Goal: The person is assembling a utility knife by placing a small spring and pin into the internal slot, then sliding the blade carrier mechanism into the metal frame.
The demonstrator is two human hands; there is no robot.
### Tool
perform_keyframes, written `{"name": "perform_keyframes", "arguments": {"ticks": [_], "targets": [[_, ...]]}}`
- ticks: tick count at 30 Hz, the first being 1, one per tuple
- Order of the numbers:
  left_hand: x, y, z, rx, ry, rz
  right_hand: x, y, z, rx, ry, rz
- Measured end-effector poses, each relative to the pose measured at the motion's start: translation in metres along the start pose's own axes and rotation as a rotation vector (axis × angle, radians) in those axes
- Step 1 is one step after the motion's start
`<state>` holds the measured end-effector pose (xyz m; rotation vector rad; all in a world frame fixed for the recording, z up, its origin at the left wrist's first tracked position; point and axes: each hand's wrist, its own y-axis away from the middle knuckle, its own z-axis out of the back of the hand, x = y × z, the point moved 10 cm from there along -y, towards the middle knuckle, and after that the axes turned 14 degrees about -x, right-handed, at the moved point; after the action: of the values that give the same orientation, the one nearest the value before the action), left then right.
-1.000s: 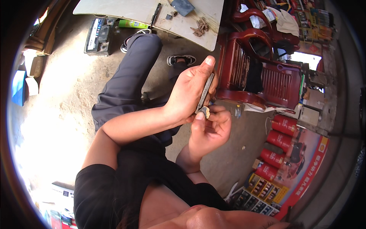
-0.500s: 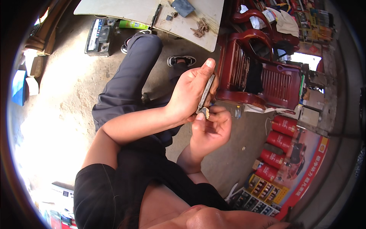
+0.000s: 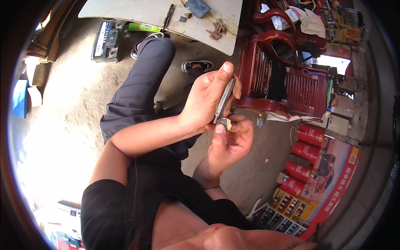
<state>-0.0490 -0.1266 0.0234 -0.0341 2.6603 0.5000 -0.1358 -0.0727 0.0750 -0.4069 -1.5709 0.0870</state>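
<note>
Presently, a small dark piece with a rough yellow side is held near the lower left of the red wooden chair in the view. It is pinched between the thumb and the bent fingers of the right hand. A grey metal bar is clasped in the left hand, of which the thumb is stretched upward; by the lower end of this bar the piece seems to be touched. Compared with half a second ago, the yellow side is turned more toward the camera, and a broader side of the bar is shown. For the work, this probably means that only the angle is adjusted, while both grips are kept.

To the upper left of the chair, a pale tabletop is seen, on which brown scraps and a dark flat plate are laid. Farther left of the chair, a black battery and a green can are placed on the bare floor. Below the chair, red cylinders are lined up; whether they are real or printed cannot be told.
</note>
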Motion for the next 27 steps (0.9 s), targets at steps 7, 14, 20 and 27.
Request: {"name": "perform_keyframes", "arguments": {"ticks": [7, 14, 20, 27], "targets": [[-0.005, 0.0, 0.005, -0.002, -0.032, -0.052, -0.005, 0.001, -0.004, 0.005, -0.011, -0.046], [-0.007, 0.0, 0.004, -0.007, -0.036, -0.076, -0.008, -0.003, -0.006, 0.015, -0.001, -0.066], [-0.002, 0.0, 0.001, 0.018, -0.007, -0.032, -0.007, -0.003, -0.005, 0.014, -0.016, -0.112], [-0.002, 0.002, 0.0, -0.012, 0.01, -0.005, -0.003, -0.001, -0.004, 0.016, -0.018, -0.076]]}}
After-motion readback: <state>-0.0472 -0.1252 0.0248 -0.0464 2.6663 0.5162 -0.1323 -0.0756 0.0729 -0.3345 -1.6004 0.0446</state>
